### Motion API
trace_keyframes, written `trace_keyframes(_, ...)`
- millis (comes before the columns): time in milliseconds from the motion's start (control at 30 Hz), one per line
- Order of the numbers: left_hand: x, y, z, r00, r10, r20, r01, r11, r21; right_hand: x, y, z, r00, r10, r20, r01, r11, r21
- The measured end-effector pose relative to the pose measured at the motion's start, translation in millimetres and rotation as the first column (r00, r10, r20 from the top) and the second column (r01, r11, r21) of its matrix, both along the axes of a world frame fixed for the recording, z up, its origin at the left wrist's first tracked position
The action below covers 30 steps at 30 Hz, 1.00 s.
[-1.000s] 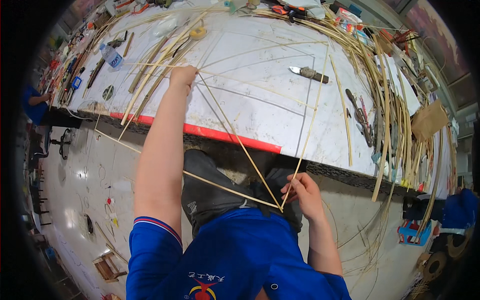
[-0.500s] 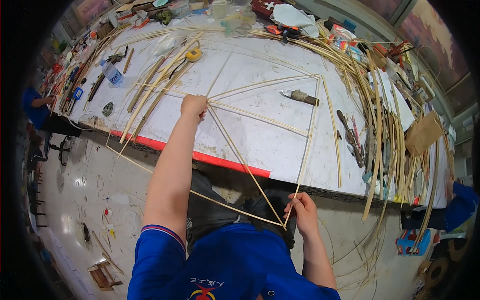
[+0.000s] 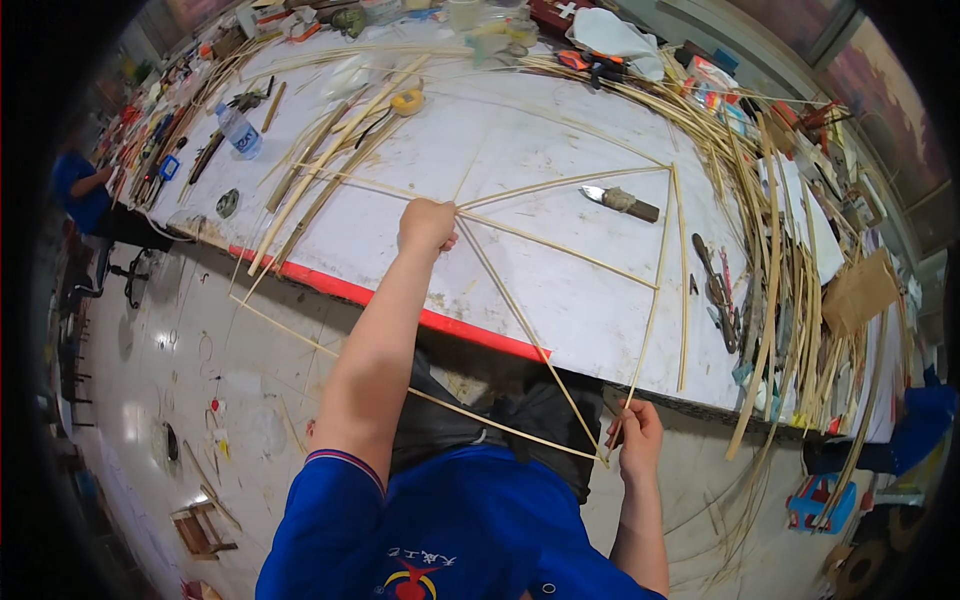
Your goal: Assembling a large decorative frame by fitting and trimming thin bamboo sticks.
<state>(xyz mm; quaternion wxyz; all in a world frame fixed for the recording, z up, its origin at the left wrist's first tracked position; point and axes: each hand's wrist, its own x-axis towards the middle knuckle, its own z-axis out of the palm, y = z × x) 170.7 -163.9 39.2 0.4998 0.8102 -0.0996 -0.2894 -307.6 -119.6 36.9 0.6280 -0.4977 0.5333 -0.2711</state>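
Observation:
A light frame of thin bamboo strips [image 3: 560,248] spans the table edge, with strips meeting near its centre and a corner hanging over my lap. My left hand [image 3: 428,224] is closed around the centre, where several strips join; the joint itself is hidden in my fist. My right hand [image 3: 638,436] pinches the outer strip just above the lower right corner. Another strip [image 3: 490,421] runs from that corner leftward, passing behind my left forearm. Beneath the frame, a knife with a wrapped handle [image 3: 622,203] lies on the white tabletop [image 3: 520,330].
Bundles of bamboo strips [image 3: 775,300] lie along the table's right side; pliers [image 3: 716,290] rest beside them. To the left are a water bottle [image 3: 238,130], a yellow tape measure [image 3: 407,102] and thicker strips [image 3: 325,185]. Another person [image 3: 85,188] works at the far left.
The whole view has shifted, moving the table rightward and slightly down in the picture. Both hands and the frame have moved slightly right with their grips kept.

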Motion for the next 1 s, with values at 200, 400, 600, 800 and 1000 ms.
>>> trace_keyframes(200,-3.1,-4.5,0.6,1.0,-0.021,-0.001,0.021,1.0,0.001,-11.1,-10.9,-3.2,0.885,-0.119,-0.45,-0.177,0.808,-0.562)
trace_keyframes(400,1.9,2.6,0.5,0.998,-0.027,-0.052,0.024,0.998,-0.05,103.5,-51.2,90.0,0.949,0.034,-0.314,-0.269,0.61,-0.745)
trace_keyframes(600,0.1,5.3,9.9,0.988,-0.05,-0.147,0.031,0.992,-0.126,263.0,-90.5,47.5,0.877,0.291,-0.381,-0.466,0.329,-0.821)
trace_keyframes(800,0.1,13.4,12.6,0.981,-0.054,-0.184,0.027,0.989,-0.145,310.5,-86.2,21.6,0.769,0.244,-0.591,-0.64,0.303,-0.707)
trace_keyframes(1000,-1.4,16.0,19.0,0.975,-0.034,-0.221,0.001,0.989,-0.147,316.5,-92.6,12.3,0.812,0.282,-0.512,-0.584,0.412,-0.699)
